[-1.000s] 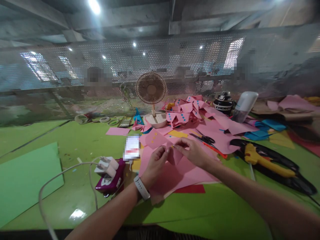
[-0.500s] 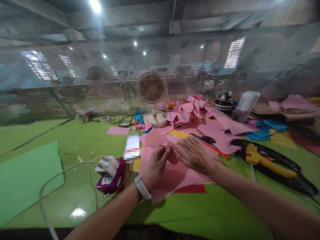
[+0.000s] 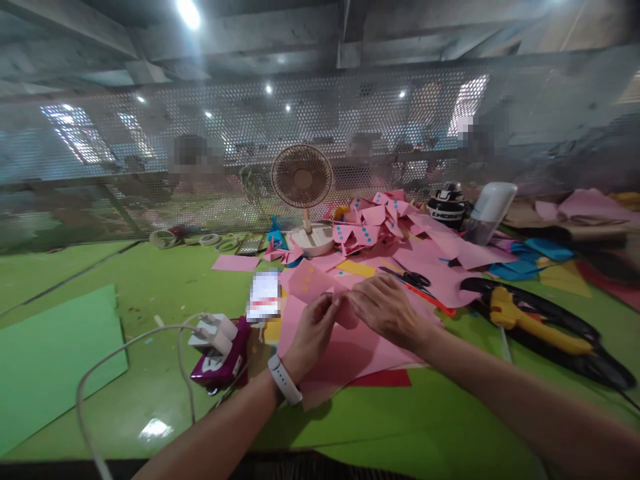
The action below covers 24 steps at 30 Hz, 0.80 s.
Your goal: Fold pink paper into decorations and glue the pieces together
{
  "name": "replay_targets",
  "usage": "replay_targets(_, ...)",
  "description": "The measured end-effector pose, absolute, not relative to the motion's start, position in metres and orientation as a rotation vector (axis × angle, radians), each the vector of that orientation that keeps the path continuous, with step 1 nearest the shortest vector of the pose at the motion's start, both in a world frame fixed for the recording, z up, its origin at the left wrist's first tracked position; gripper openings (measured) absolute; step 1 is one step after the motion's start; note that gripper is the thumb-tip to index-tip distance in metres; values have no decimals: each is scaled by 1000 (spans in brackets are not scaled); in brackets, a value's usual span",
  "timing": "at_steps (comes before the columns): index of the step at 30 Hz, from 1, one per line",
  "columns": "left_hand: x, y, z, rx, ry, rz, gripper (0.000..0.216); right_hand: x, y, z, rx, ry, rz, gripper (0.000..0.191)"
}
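Note:
A small piece of pink paper [image 3: 306,280] with yellow marks is pinched between my two hands, above larger pink sheets [image 3: 340,360]. My left hand [image 3: 314,327], with a white band on its wrist, grips the paper's near edge between thumb and fingers. Close on its right, my right hand [image 3: 383,307] has its fingers closed on the same piece, and its fingertips are partly hidden. Scissors [image 3: 413,277] with black handles lie just beyond my right hand. A yellow paper strip [image 3: 356,268] lies behind both hands.
A desk fan [image 3: 302,177] stands at the back beside a heap of folded pink pieces [image 3: 375,220]. Left of my hands are a purple power strip [image 3: 220,357] with white plugs and a trailing cable. A yellow-and-black tool [image 3: 540,327] lies right. Green card [image 3: 60,367] lies far left.
Both hands stay at almost the same place on the pink paper, with only slight finger movement. The whole view has shifted very slightly. A blurred figure shows behind the mesh at right.

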State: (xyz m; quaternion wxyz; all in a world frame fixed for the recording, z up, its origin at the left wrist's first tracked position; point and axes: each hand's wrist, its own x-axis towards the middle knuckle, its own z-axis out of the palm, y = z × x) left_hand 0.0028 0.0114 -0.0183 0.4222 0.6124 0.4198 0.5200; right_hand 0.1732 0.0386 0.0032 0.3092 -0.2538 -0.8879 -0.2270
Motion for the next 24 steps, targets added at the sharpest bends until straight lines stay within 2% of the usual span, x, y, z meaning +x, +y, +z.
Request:
replay_targets(6, 3, 10, -17, 1550, 1029, 1305, 28, 174, 35, 5, -674, -2320, -681, 28)
replay_targets(11, 4, 9, -18, 1589, 1028, 1300, 25, 173, 37, 0, -692, -2284, -713, 23)
replay_targets(24, 4, 8, -20, 1588, 1053, 1276, 26, 169, 42, -6, -756, -2204, -407, 16)
